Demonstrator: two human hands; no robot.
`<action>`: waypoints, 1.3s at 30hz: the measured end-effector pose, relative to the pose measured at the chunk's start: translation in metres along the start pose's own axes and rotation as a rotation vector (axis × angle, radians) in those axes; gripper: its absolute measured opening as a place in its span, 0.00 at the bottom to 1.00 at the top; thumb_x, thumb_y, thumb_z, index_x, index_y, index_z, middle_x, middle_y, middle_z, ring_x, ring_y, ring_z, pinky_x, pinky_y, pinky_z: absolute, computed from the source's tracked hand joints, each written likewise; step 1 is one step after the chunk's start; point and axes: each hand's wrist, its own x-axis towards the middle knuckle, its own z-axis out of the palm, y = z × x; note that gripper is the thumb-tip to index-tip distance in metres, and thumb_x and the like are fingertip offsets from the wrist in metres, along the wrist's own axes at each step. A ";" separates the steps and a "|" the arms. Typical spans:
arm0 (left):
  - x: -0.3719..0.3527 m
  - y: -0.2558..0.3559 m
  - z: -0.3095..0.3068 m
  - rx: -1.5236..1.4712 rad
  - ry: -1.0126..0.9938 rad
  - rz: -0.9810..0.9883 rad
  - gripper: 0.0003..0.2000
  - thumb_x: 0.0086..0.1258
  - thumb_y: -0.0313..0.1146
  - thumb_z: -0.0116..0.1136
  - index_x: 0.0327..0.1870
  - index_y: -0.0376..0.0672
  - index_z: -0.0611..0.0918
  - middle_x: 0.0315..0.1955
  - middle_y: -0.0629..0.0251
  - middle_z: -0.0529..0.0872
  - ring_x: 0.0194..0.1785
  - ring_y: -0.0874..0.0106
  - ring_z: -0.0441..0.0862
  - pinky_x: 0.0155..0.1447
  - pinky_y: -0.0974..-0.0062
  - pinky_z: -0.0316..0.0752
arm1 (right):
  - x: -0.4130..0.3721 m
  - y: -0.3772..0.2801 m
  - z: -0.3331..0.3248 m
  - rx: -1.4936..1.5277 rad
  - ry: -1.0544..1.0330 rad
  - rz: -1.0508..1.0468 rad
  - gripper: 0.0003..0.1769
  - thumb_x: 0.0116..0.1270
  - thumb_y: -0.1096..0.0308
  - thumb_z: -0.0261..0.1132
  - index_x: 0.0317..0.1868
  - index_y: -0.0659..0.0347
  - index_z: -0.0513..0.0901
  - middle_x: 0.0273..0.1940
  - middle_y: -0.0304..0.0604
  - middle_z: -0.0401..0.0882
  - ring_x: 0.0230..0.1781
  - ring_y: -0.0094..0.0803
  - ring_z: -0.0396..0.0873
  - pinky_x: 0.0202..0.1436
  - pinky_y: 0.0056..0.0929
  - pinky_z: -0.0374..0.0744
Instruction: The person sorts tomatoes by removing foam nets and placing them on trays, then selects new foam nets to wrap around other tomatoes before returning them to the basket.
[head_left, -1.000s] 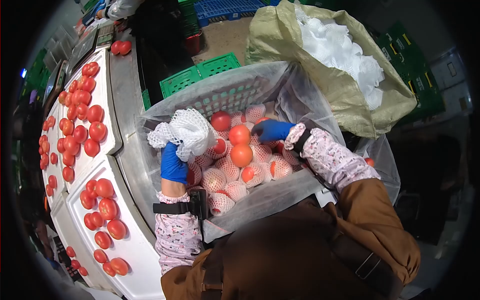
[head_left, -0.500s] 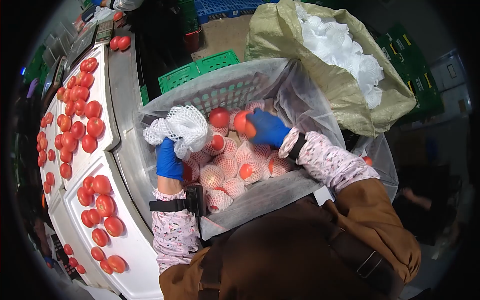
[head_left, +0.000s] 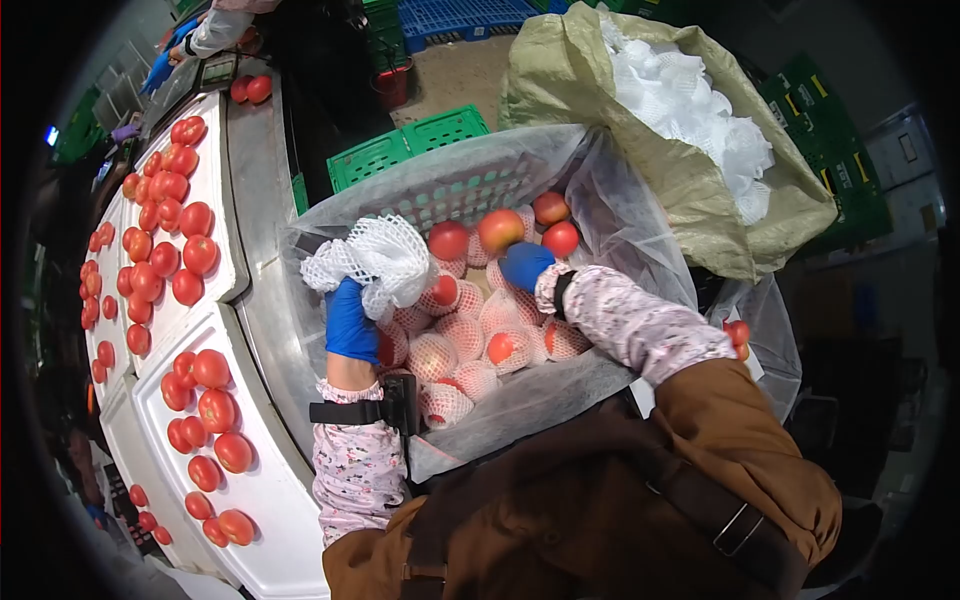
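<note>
My left hand [head_left: 352, 322], in a blue glove, is closed around a bunch of white foam net sleeves [head_left: 385, 262] at the left side of the lined crate [head_left: 520, 397]. My right hand [head_left: 527, 266], also gloved in blue, is down inside the crate, its fingertips hidden below it. Just beyond it sits a bare orange-red tomato [head_left: 500, 230], with a redder tomato [head_left: 448, 240] to its left. Two more bare tomatoes [head_left: 560, 238] lie at the far right corner. Several tomatoes in foam nets [head_left: 458, 334] fill the near part of the crate.
White trays [head_left: 270, 440] holding several loose tomatoes [head_left: 217, 408] stand on the left. A big yellow-green sack [head_left: 590, 130] full of white foam nets [head_left: 690, 110] is at the far right. Green crates [head_left: 410, 145] stand beyond. Another person's gloved hands [head_left: 165, 65] show at the upper left.
My right hand has drawn back slightly toward me, away from the orange-red tomato, which now sits uncovered. The two far-corner tomatoes have come into view. My left hand keeps its nets.
</note>
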 end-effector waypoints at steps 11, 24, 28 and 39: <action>-0.009 0.006 0.013 0.045 0.039 0.014 0.20 0.58 0.26 0.51 0.54 0.39 0.70 0.47 0.60 0.77 0.49 0.66 0.77 0.51 0.69 0.75 | -0.002 0.009 -0.003 0.259 0.216 -0.135 0.17 0.54 0.63 0.62 0.41 0.64 0.78 0.36 0.57 0.77 0.38 0.51 0.75 0.43 0.39 0.73; -0.018 -0.004 0.002 -0.216 -0.422 -0.286 0.19 0.68 0.37 0.45 0.58 0.38 0.67 0.51 0.59 0.74 0.53 0.68 0.74 0.56 0.71 0.71 | -0.027 -0.053 -0.120 0.355 0.262 -0.444 0.14 0.59 0.68 0.61 0.43 0.66 0.75 0.36 0.47 0.78 0.38 0.32 0.77 0.43 0.28 0.73; -0.021 -0.005 0.020 -0.128 -0.553 -0.285 0.20 0.71 0.38 0.41 0.60 0.39 0.65 0.55 0.59 0.71 0.55 0.67 0.71 0.59 0.70 0.68 | -0.044 -0.106 -0.103 0.968 -0.073 -0.579 0.14 0.59 0.65 0.59 0.41 0.65 0.77 0.38 0.52 0.78 0.40 0.43 0.77 0.45 0.29 0.73; -0.009 0.001 0.010 0.011 -0.182 -0.045 0.17 0.64 0.33 0.51 0.54 0.41 0.69 0.47 0.60 0.76 0.49 0.67 0.77 0.51 0.69 0.75 | -0.043 -0.030 0.010 -0.092 -0.274 -0.031 0.22 0.53 0.52 0.60 0.38 0.65 0.76 0.32 0.53 0.79 0.36 0.45 0.78 0.39 0.40 0.74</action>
